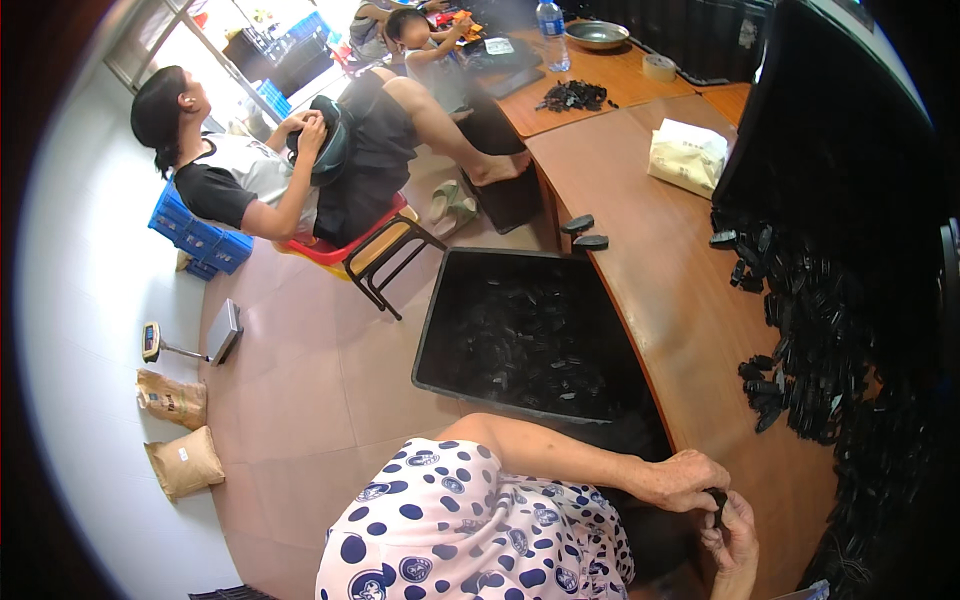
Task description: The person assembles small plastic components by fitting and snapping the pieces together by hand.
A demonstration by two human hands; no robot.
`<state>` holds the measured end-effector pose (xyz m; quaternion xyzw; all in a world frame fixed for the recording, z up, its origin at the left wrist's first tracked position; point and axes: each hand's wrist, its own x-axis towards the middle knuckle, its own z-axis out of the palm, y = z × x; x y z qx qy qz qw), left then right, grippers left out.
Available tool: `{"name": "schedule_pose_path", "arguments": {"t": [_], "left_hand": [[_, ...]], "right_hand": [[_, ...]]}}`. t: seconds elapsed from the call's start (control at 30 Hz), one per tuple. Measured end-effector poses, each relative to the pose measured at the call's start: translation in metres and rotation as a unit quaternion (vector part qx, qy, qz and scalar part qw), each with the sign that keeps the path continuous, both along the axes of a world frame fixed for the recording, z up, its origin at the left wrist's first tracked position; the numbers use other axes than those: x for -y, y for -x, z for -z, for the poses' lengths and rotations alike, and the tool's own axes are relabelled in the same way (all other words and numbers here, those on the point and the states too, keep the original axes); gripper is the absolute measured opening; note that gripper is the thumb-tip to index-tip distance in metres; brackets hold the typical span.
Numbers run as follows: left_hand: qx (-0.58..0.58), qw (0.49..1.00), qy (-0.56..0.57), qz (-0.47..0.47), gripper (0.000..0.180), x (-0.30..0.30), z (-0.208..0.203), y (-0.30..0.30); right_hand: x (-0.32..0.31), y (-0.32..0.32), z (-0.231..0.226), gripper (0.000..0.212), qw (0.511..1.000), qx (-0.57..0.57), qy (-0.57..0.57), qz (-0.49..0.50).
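Observation:
My left hand and my right hand meet over the front of the wooden table. Between their fingertips is a small black piece, mostly covered by the fingers, and both hands are closed on it. A long heap of small black oblong plastic parts lies to the right of my hands. To the left of the table, lower down, a large black tray holds many loose dark parts. Two black oblong parts sit at the table's left edge.
A cream paper packet, tape roll, water bottle, metal bowl and smaller black pile occupy the far table. A seated person holds a dark rounded object. Sacks and a scale stand left.

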<state>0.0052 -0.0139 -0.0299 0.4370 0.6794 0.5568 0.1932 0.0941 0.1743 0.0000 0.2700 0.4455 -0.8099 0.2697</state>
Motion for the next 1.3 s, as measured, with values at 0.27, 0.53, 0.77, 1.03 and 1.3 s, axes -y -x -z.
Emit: {"name": "schedule_pose_path", "arguments": {"t": [0.27, 0.53, 0.77, 1.03, 1.3], "left_hand": [[0.19, 0.974, -0.121, 0.01, 0.023, 0.021, -0.021, 0.006], [0.35, 0.918, -0.183, 0.039, 0.024, 0.055, -0.015, -0.023], [0.315, 0.934, -0.168, -0.016, 0.025, 0.115, -0.03, -0.043], [-0.265, 0.845, 0.281, -0.369, 0.048, 0.246, -0.018, 0.02], [-0.283, 0.931, 0.098, -0.208, 0.031, 0.1, -0.016, 0.066]], "right_hand": [[0.047, 0.0, -0.008, 0.043, 0.993, -0.107, 0.041, 0.027], [0.078, -0.024, 0.009, 0.047, 0.986, -0.163, 0.034, -0.004], [0.144, -0.032, -0.031, 0.043, 0.952, -0.288, -0.087, -0.051], [0.083, -0.004, -0.035, 0.043, 0.942, -0.255, -0.192, -0.107], [-0.026, -0.012, -0.018, 0.024, 0.925, -0.181, -0.304, 0.137]]}}
